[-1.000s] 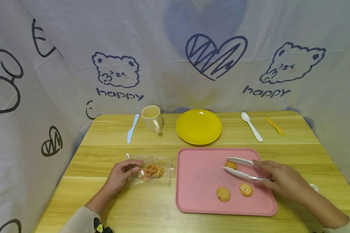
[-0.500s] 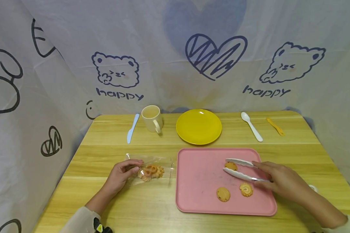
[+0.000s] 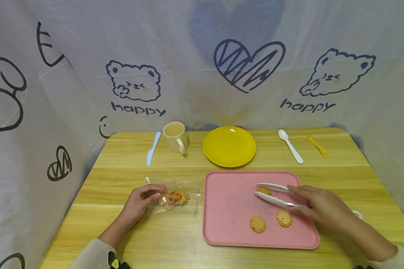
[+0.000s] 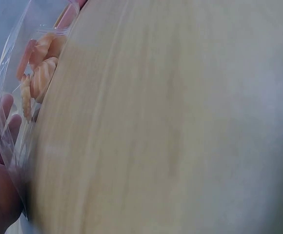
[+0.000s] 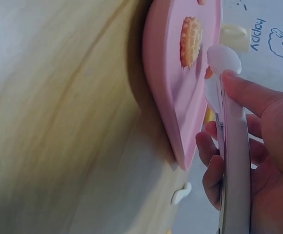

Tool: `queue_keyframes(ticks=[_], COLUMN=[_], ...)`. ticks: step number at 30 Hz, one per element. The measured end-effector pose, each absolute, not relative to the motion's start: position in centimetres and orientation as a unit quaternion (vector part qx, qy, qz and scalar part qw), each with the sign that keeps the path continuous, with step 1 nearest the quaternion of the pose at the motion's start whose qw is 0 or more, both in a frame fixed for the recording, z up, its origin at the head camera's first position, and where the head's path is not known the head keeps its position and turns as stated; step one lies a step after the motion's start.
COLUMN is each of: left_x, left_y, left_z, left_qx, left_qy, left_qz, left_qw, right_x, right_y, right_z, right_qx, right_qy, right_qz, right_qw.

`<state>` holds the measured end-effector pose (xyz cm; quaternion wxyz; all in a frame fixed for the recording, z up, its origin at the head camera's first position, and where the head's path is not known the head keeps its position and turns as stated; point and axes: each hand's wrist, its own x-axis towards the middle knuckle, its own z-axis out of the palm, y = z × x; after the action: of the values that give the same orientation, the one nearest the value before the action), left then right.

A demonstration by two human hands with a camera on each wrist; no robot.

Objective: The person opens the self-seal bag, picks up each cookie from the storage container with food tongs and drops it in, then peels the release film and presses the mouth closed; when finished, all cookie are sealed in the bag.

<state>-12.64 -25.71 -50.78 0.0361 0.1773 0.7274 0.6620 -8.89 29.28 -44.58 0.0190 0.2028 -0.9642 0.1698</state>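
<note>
At the left, my left hand (image 3: 143, 200) holds the mouth of a clear plastic bag (image 3: 192, 186) between thumb and fingers. Several ridged cookies (image 3: 174, 198) lie inside the bag; the left wrist view shows these bagged cookies (image 4: 44, 73) beside the hand. Over the right half of a pink tray (image 3: 222, 231), my right hand (image 3: 326, 205) grips metal tongs (image 3: 276, 200) with white tips. A round cookie (image 3: 264, 191) sits between the tong tips, partly hidden by them. Two more cookies rest on the tray: a speckled round one (image 3: 257, 224) and a swirled one (image 3: 284, 219).
Behind the tray stands a yellow plate (image 3: 229, 146). A cream mug (image 3: 175, 136) and a light blue knife (image 3: 153, 148) are at the back left. A white spoon (image 3: 291, 146) and a small yellow utensil (image 3: 317, 146) lie back right. A printed curtain (image 3: 195, 86) borders the table.
The right hand and tongs have shifted slightly left, and the cookie between the tips has moved left with them. The left hand and bag have stayed in place.
</note>
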Motion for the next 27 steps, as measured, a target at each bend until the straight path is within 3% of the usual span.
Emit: queue_keyframes(ticks=[15,27], left_x=[-12.6,-12.6], left_y=[-25.6,-25.5], left_z=[-50.7,-50.6], left_qx=[0.178,0.177], left_qy=[0.731,0.734], left_qz=[0.658,0.655], left_qw=[0.031,0.027], right_x=[-9.2,-10.1], right_y=[28.3,24.7], right_z=[-44.1,-43.4], right_qx=[0.213,0.227], right_qy=[-0.962,-0.958], right_qz=[0.167,0.174], right_qw=[0.029,0.000])
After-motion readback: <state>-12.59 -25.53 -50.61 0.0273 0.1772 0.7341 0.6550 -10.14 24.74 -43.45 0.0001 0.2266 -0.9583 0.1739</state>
